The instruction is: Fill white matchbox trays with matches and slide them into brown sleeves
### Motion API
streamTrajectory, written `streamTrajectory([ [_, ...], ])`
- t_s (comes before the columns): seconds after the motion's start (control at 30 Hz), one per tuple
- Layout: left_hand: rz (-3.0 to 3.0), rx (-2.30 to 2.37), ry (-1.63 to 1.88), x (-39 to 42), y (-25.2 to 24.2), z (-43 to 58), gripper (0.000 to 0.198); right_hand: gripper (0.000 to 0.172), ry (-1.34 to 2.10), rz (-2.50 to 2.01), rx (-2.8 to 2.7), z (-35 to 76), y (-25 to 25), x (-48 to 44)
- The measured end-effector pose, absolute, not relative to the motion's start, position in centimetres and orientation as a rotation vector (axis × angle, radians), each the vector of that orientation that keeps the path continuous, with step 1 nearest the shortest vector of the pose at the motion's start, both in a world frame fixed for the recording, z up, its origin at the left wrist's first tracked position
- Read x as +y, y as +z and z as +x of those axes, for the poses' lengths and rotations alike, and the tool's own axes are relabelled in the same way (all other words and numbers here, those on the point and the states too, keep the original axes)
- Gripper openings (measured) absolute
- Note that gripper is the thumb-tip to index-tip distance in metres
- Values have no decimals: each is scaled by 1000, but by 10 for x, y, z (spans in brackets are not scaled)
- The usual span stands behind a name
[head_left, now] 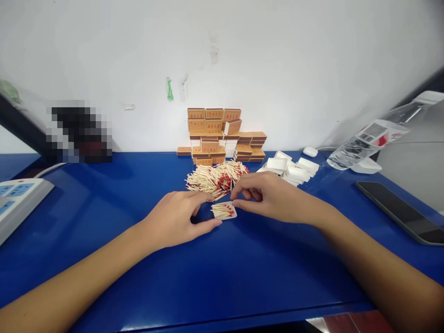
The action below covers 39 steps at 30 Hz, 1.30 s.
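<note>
A small white matchbox tray [230,218] lies on the blue table, with red-tipped matches [222,210] in it. Some match ends stick out past its left side. My left hand [180,217] is at the tray's left, thumb and forefinger apart, holding nothing visible. At the tray's right end, my right hand [267,196] has its fingers curved, with thumb and forefinger tips a little apart and close to the rim. Just behind the tray is a heap of loose matches [211,178], partly hidden by both hands.
Matchboxes [213,126] are stacked against the wall. Several white trays [297,174] lie right of the heap. Farther right are a tilted plastic bottle [367,143], a white earphone case [310,151] and a phone [398,210]. A power strip [26,194] is at left.
</note>
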<state>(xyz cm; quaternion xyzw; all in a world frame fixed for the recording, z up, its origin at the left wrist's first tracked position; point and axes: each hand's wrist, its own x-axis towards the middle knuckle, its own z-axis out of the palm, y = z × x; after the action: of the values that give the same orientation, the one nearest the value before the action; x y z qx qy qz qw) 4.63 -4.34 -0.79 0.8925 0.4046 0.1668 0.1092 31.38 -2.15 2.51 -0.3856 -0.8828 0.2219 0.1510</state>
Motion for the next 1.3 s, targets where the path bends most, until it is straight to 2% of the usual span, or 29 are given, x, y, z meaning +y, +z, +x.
streamTrajectory([
  [0.17,2598,1174,537,-44,-9,49,33,13,666,-1109,-2576,316,20,-25],
  [0.33,2561,1103,624,-46,-10,51,25,37,756,-1120,-2561,311,21,-31],
  [0.5,2527,999,656,-42,-13,49,16,24,779,-1102,-2576,306,13,-30],
  [0.67,2526,915,725,-43,-16,50,11,30,762,-1105,-2561,302,7,-32],
  [0.93,2548,1002,702,-45,-14,50,8,36,755,-1096,-2562,303,5,-31],
  [1.3,2582,975,712,-48,-15,52,18,29,720,-1079,-2575,301,3,-32],
])
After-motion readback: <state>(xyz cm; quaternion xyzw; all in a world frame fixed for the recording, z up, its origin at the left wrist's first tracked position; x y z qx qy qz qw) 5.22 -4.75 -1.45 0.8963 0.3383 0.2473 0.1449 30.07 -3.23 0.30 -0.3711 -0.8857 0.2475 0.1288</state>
